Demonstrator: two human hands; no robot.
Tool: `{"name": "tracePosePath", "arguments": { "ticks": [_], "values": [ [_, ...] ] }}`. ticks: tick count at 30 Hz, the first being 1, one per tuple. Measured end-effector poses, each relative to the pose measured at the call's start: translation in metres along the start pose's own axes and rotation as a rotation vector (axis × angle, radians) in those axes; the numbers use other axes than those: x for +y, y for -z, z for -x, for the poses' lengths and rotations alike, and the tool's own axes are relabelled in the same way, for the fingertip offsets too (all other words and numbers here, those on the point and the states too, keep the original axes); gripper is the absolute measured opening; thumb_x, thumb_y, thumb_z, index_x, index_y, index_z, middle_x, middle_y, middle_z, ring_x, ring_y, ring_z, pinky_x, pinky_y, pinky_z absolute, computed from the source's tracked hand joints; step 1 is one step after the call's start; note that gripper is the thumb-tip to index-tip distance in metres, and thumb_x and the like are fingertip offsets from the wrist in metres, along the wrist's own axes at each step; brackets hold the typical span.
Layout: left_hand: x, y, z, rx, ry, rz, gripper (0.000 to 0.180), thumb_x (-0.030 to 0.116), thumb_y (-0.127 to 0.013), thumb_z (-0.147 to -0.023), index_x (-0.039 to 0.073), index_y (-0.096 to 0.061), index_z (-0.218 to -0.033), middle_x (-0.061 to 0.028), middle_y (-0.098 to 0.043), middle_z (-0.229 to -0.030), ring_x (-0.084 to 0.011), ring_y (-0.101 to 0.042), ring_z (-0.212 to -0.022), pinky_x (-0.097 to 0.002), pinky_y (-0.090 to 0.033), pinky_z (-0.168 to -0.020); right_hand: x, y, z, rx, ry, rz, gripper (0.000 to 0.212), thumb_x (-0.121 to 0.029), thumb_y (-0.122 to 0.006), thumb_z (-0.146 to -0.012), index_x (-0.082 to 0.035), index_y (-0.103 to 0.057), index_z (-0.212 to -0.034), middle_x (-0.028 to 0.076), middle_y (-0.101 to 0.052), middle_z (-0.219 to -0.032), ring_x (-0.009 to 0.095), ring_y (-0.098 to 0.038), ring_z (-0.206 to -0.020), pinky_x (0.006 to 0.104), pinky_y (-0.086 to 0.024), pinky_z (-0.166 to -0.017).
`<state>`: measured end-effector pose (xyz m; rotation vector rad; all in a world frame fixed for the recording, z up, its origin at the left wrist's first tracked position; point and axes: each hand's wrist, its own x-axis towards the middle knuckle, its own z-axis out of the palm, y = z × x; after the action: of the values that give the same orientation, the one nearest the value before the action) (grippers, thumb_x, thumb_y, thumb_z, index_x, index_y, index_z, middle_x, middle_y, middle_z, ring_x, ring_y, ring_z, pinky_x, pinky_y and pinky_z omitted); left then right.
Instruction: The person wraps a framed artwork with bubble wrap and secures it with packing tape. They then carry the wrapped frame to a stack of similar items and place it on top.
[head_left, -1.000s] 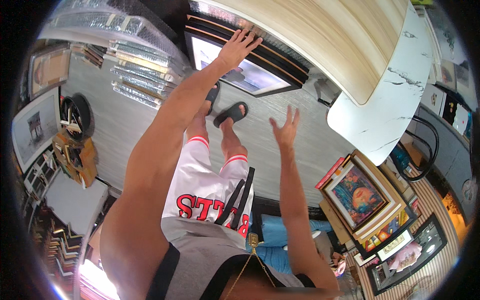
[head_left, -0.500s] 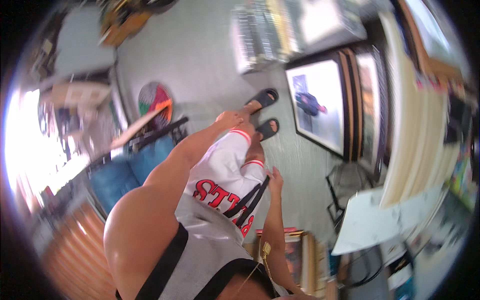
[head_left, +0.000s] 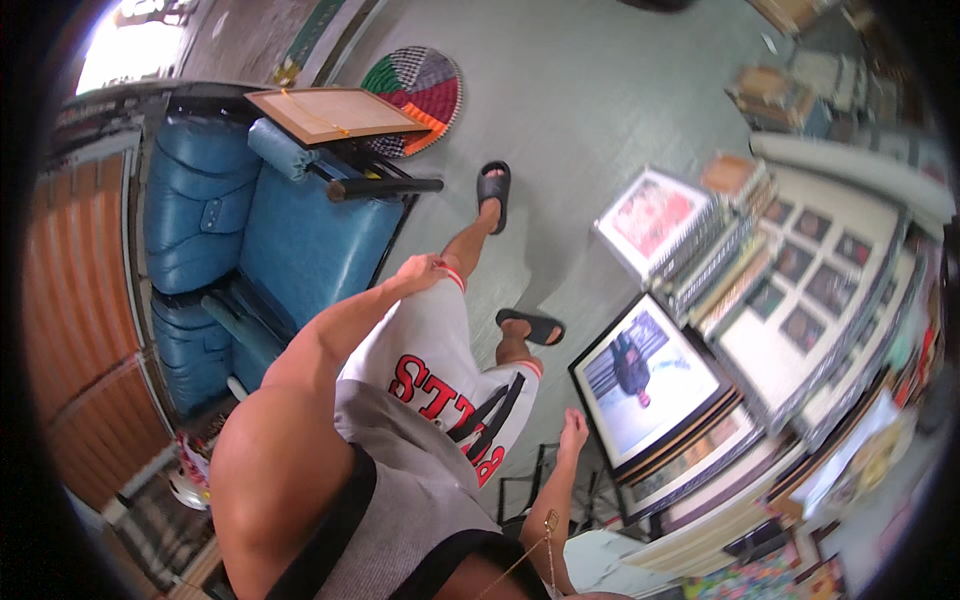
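Observation:
My left hand (head_left: 418,272) is closed at the red-trimmed hem of my white shorts (head_left: 425,335), over the thigh; its fingertips are partly hidden. Lower on the right, my right hand (head_left: 573,430) hangs with loosely bent fingers and holds nothing. Nearest to it is a black-framed picture (head_left: 640,375) of a dark-clothed figure, leaning with other frames behind it. The hand appears apart from that frame. My feet, in black slide sandals (head_left: 493,190), are set one ahead of the other on the grey floor.
A blue padded armchair (head_left: 310,235) stands on the left, with a flat wooden frame (head_left: 335,112) by its armrest. Beyond lies a round patchwork mat (head_left: 440,85). Stacked frames (head_left: 660,215) and a multi-photo board (head_left: 810,270) crowd the right. Brown slatted shutters (head_left: 95,290) line the far left.
My view has swung left, bringing the armchair and mat closer. My feet have moved apart in a step. My right hand now hangs beside the black-framed picture; my left stays at the shorts' hem.

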<state>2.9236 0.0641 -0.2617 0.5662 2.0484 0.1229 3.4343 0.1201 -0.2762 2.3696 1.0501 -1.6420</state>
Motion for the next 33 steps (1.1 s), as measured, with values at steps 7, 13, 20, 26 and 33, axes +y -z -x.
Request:
{"name": "tracePosePath", "arguments": {
  "ticks": [7,13,20,26,33],
  "values": [
    [-0.004,0.153,-0.027,0.615,-0.287,0.072,0.044,0.023,-0.072,-0.072,0.006,-0.060,-0.111,-0.0164,-0.061,-0.105,-0.0346,-0.056,-0.102,-0.0423,-0.044,-0.091,-0.228,-0.107,0.011,-0.239,0.015,0.122,0.045,-0.030,-0.064,-0.087,-0.005,-0.056,-0.123,0.006,-0.061,-0.113,0.019,-0.058,-0.100,0.0327,-0.045,-0.078],
    [-0.119,0.334,-0.086,1.292,0.382,0.101,0.066,0.034,-0.072,-0.073,0.000,-0.047,-0.123,-0.0233,-0.050,-0.121,-0.0389,-0.049,-0.110,-0.0454,-0.042,-0.094,-0.421,-0.226,0.031,-0.432,0.275,0.185,0.051,-0.030,-0.062,-0.089,-0.002,-0.049,-0.130,0.008,-0.059,-0.119,0.018,-0.055,-0.109,0.0309,-0.043,-0.084],
    [-0.193,0.390,-0.115,0.841,0.795,0.309,0.078,0.043,-0.071,-0.074,-0.003,-0.041,-0.129,-0.0262,-0.051,-0.119,-0.0400,-0.051,-0.113,-0.0446,-0.043,-0.094,-0.508,-0.243,0.040,-0.421,0.303,0.411,0.048,-0.029,-0.064,-0.088,-0.004,-0.053,-0.127,0.004,-0.060,-0.112,0.012,-0.056,-0.098,0.0283,-0.044,-0.077],
    [-0.197,0.385,-0.121,0.879,0.686,0.339,0.055,0.026,-0.064,-0.073,-0.002,-0.047,-0.117,-0.0286,-0.053,-0.113,-0.0433,-0.053,-0.107,-0.0486,-0.044,-0.089,-0.520,-0.179,0.031,-0.318,0.101,0.539,0.040,-0.027,-0.065,-0.086,-0.008,-0.058,-0.121,0.002,-0.062,-0.099,0.011,-0.056,-0.086,0.0287,-0.045,-0.067],
    [-0.190,0.404,-0.127,0.722,0.888,0.564,0.051,0.022,-0.060,-0.077,0.001,-0.045,-0.121,-0.0252,-0.054,-0.118,-0.0437,-0.052,-0.111,-0.0492,-0.044,-0.093,-0.593,-0.180,0.012,-0.274,-0.022,0.502,0.033,-0.024,-0.068,-0.083,-0.007,-0.063,-0.111,0.002,-0.063,-0.088,0.012,-0.056,-0.072,0.0246,-0.042,-0.055]
  ]
}}
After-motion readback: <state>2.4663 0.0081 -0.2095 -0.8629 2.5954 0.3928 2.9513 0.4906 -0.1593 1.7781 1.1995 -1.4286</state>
